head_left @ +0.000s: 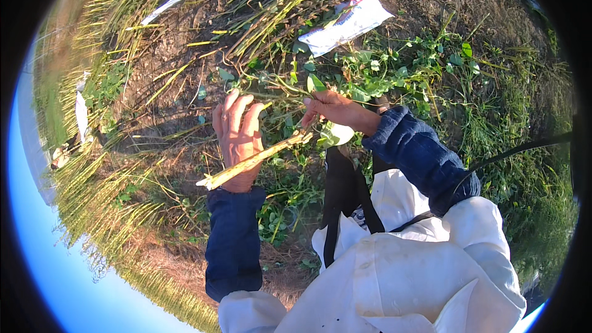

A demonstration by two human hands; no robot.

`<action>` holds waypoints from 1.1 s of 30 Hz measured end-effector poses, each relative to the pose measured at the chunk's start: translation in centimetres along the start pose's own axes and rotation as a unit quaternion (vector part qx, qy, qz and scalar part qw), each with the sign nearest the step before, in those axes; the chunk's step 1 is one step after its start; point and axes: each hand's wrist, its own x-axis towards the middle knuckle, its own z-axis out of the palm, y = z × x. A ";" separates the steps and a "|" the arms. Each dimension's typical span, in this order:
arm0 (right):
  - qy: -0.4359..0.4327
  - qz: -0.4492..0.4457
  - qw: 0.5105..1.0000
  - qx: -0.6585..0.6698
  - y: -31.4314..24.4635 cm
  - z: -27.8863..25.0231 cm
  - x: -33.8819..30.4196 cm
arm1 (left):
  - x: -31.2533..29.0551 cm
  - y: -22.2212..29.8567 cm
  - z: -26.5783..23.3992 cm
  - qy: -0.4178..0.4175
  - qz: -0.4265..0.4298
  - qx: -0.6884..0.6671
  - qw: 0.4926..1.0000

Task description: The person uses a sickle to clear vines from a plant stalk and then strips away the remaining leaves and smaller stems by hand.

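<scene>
My left hand (pixel 238 143) is left of the middle, back up, its fingers stretched out and apart. A pale, thick plant stalk (pixel 254 159) crosses above its wrist; the cut end is at the lower left and the frayed end reaches up under my right hand (pixel 338 111). That hand is closed, thumb and fingers pressed together at the stalk's frayed end, among thin green stems and leaves. A broad pale green leaf (pixel 337 134) hangs just below it. How the fingers grip the stalk is partly hidden.
Cut yellow-green stalks (pixel 271 21) lie in a bundle ahead. A white printed bag (pixel 346 24) rests on the ground beside leafy vines (pixel 394 74). Standing stalks (pixel 105 185) line the left. A dark cord (pixel 518 150) comes in from the right.
</scene>
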 end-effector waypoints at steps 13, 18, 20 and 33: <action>0.186 -0.087 0.854 0.477 -0.6 -5.7 -2.2 | -5.3 4.5 9.3 0.119 -0.400 -0.445 0.793; 0.206 -0.126 0.857 0.456 -2.1 -9.7 -7.2 | -5.6 2.6 11.2 0.158 -0.408 -0.467 0.769; 0.210 -0.112 0.852 0.466 -1.7 -9.3 -9.6 | -5.6 1.7 12.1 0.159 -0.414 -0.448 0.776; 0.288 0.367 0.719 0.516 17.4 3.9 -10.9 | 0.7 -1.3 9.2 0.188 -0.353 -0.475 0.783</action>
